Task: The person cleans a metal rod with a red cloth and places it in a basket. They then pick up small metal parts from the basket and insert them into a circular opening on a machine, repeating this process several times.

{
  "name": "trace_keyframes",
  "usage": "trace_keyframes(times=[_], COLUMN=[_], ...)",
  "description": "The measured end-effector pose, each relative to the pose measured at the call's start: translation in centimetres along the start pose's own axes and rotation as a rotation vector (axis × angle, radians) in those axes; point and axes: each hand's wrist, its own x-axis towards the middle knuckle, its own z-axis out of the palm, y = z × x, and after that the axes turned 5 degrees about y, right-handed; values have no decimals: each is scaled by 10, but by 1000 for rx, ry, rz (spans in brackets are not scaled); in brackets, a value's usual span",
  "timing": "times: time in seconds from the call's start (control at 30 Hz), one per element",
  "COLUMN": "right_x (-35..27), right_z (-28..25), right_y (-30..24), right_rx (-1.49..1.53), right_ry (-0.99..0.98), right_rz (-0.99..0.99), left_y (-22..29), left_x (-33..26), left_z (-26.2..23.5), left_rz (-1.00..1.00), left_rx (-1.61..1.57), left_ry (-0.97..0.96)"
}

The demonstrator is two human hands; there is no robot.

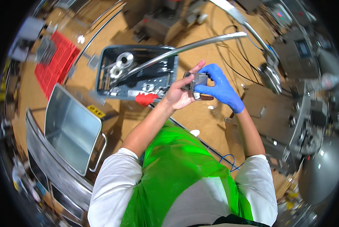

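Note:
A small blocky grey metal part (201,79) is held up between my two hands, in front of my green apron. My bare left hand (179,92) grips it from the left, with the thumb against its side. From the right, my right hand (221,85) in a blue glove pinches it between thumb and fingers. Parts of the metal piece are hidden behind the fingers. Just left of my hands stands a dark grey crate (137,49) with metal rings, small fittings and a long shiny metal pipe (184,48) sticking out. A red cloth or glove (146,99) hangs at the crate's near edge.
At the left stands a deep steel tub (73,128) with a handle, beside a metal rail. A red plastic crate (58,62) lies at the far left. Steel machinery (273,117) fills the right side. Black cables (230,56) trail over the tan floor beyond my hands.

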Motion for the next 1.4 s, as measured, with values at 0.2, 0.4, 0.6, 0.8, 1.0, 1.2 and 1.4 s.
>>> trace_keyframes(times=[0.2,0.4,0.6,0.8,1.0,1.2,1.4], right_x=[-160,-334,-464,-546,-613,-627,-612], right_z=[-112,-174,-240,-323,-442,-543,-571], right_y=[61,130,166,212,318,430,489], right_rx=[127,574,713,512,183,-166,-474], right_ry=[518,801,1136,1426,1553,1256,1034], right_rz=[168,323,307,377,512,866,1104], left_y=[-156,-334,-466,-553,-615,-673,-728], left_x=[89,144,189,242,326,437,514], left_z=[62,112,150,174,157,151,157], left_rz=[-138,-345,-618,-784,-855,-843,-888], left_rx=[242,507,595,528,345,304,141], left_ry=[-18,-32,-74,-111,0,-75,-93])
